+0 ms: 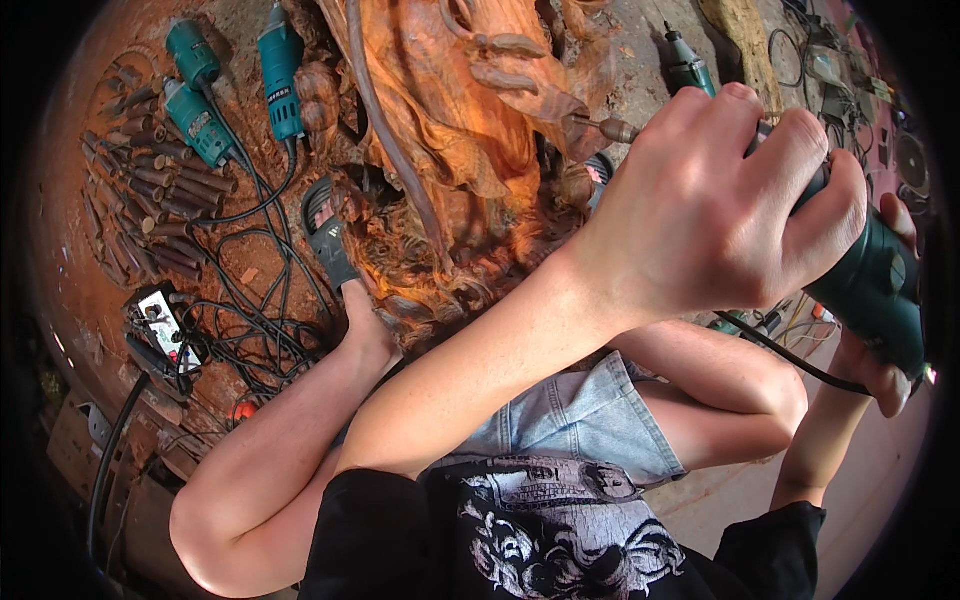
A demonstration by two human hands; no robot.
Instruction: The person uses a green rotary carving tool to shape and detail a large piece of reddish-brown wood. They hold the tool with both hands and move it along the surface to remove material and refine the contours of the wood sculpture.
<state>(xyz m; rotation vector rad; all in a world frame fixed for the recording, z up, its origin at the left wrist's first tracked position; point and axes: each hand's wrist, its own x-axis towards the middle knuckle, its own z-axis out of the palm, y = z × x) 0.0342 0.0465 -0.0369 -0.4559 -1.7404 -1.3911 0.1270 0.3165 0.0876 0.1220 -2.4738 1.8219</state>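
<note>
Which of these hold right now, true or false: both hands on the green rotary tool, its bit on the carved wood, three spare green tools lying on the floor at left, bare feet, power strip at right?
1. Both hands hold the green rotary tool. True: the left hand wraps the front, the right hand supports the rear.
2. Its bit points at the carved wood. True.
3. Three spare green tools lie on the floor at left. True.
4. The feet are bare. False: a grey sandal is worn.
5. The power strip lies at right. False: it lies at left, among black cables.
</note>
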